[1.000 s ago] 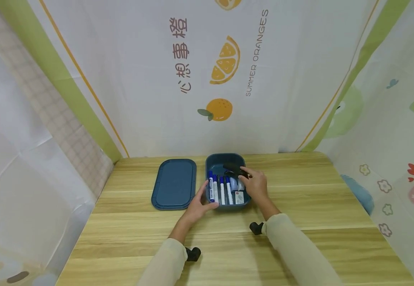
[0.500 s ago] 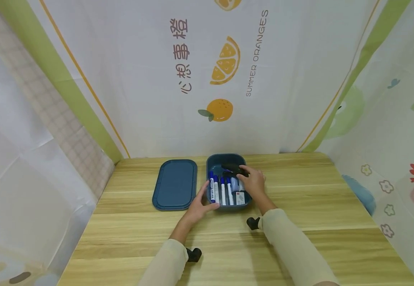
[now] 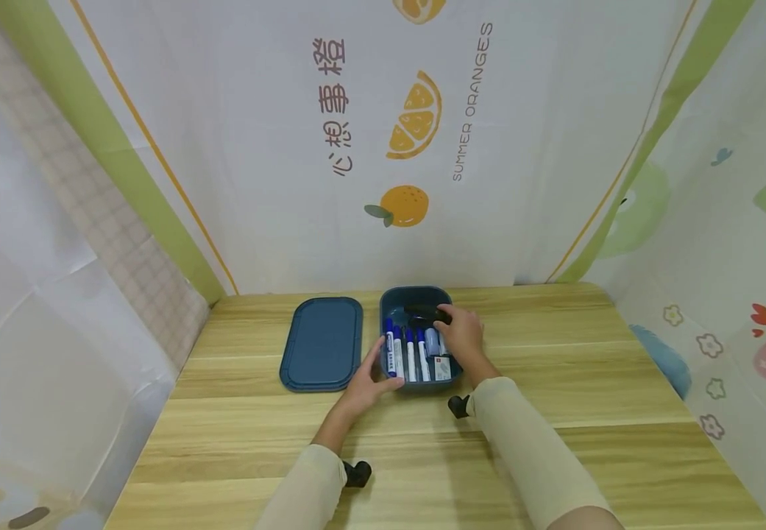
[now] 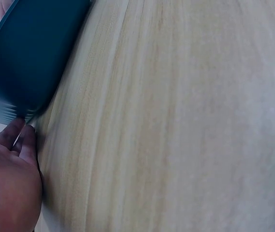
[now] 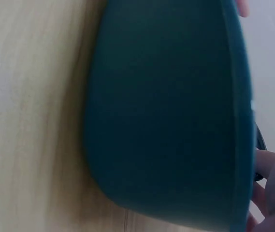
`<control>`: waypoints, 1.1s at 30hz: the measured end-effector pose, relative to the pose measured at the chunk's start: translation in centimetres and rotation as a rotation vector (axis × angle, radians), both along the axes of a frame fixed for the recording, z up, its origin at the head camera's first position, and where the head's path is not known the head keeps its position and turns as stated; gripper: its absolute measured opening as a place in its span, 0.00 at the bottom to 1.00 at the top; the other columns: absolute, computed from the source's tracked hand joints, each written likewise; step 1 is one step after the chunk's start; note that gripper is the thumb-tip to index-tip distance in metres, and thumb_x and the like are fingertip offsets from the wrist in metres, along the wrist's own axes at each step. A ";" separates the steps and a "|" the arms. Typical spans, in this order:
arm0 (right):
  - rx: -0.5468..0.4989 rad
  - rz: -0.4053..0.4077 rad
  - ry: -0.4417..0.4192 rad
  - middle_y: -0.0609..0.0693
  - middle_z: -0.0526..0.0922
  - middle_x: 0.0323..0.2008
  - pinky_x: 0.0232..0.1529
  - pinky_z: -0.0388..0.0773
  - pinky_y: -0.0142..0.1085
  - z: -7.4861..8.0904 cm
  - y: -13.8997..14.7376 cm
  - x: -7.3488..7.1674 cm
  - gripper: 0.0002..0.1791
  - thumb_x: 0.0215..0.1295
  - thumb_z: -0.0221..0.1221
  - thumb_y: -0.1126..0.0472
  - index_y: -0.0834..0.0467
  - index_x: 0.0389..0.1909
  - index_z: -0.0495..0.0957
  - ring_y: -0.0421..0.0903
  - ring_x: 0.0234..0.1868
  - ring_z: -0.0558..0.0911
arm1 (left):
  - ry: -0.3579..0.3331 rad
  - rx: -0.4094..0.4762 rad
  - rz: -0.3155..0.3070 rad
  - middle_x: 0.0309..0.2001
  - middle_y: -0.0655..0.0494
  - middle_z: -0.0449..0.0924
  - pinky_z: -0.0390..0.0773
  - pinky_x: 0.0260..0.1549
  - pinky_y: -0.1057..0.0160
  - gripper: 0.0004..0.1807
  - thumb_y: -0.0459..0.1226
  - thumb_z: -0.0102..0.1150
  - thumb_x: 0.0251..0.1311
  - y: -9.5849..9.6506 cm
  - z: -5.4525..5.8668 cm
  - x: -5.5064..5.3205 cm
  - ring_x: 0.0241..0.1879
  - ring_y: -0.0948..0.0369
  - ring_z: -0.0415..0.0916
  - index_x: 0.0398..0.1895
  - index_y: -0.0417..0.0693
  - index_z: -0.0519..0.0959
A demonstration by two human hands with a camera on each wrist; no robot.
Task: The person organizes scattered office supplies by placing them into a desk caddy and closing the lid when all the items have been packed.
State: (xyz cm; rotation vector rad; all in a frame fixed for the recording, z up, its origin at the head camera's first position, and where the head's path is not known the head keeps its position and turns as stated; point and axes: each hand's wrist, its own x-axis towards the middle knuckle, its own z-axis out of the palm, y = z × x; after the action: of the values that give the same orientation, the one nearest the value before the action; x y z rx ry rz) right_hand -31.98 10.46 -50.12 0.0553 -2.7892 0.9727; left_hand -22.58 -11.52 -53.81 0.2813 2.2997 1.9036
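Observation:
A dark blue storage box (image 3: 416, 291) stands near the table's back edge. My left hand (image 3: 363, 388) holds its near left corner, thumb at the near side and fingers along the left wall. My right hand (image 3: 463, 335) reaches over the right rim and grips the end of a black stapler (image 3: 422, 312), which lies crosswise inside the box's far half. Several white markers with blue caps (image 3: 411, 357) lie side by side in the near half. Beside them are a light blue rounded item (image 3: 432, 342) and a small white box (image 3: 442, 368). The right wrist view shows mostly the box's outer wall (image 5: 161, 106).
A matching blue lid (image 3: 321, 344) lies flat on the wooden table (image 3: 541, 449), left of the box. Behind the table hangs a white curtain (image 3: 263, 184) printed with oranges; more printed cloth hangs at both sides.
My right hand has moved a little left and inward, carrying the black stapler left and down within the box. The left hand stays at the box's corner.

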 end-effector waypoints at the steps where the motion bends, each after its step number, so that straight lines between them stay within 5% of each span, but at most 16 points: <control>1: 0.022 0.000 0.002 0.57 0.81 0.55 0.55 0.63 0.52 0.0 -0.1 0.0 0.21 0.63 0.65 0.57 0.53 0.57 0.80 0.60 0.52 0.74 | -0.001 -0.011 0.007 0.71 0.35 0.55 0.51 0.67 0.42 0.51 0.37 0.69 0.58 0.0 -0.2 0.0 0.71 0.41 0.50 0.79 0.54 0.46; 12: 0.136 -0.027 0.028 0.57 0.82 0.48 0.48 0.65 0.51 -0.2 -0.2 -0.1 0.20 0.63 0.65 0.55 0.49 0.57 0.81 0.58 0.48 0.73 | 0.003 -0.019 0.018 0.71 0.39 0.57 0.51 0.67 0.45 0.50 0.39 0.69 0.58 0.1 -0.7 -0.1 0.71 0.44 0.51 0.78 0.60 0.48; 28: 0.077 0.022 -0.014 0.48 0.80 0.29 0.50 0.61 0.51 -0.4 -0.1 -0.2 0.20 0.64 0.65 0.59 0.53 0.57 0.81 0.56 0.45 0.71 | 0.009 0.013 -0.004 0.70 0.39 0.59 0.52 0.67 0.46 0.51 0.38 0.69 0.58 0.0 -1.2 -0.4 0.71 0.45 0.53 0.79 0.58 0.46; 33: 0.062 0.050 -0.031 0.48 0.79 0.31 0.49 0.61 0.51 -0.7 0.0 -0.4 0.19 0.63 0.65 0.60 0.53 0.56 0.81 0.54 0.44 0.70 | -0.012 0.030 -0.028 0.70 0.34 0.57 0.50 0.68 0.45 0.50 0.34 0.67 0.60 -0.1 0.1 0.0 0.71 0.42 0.50 0.79 0.51 0.45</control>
State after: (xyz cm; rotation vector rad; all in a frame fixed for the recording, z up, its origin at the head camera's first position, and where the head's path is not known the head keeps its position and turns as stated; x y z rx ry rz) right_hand -32.37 10.48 -50.80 0.1198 -2.8587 0.9061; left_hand -22.60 -11.61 -53.67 0.3033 2.2489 1.9228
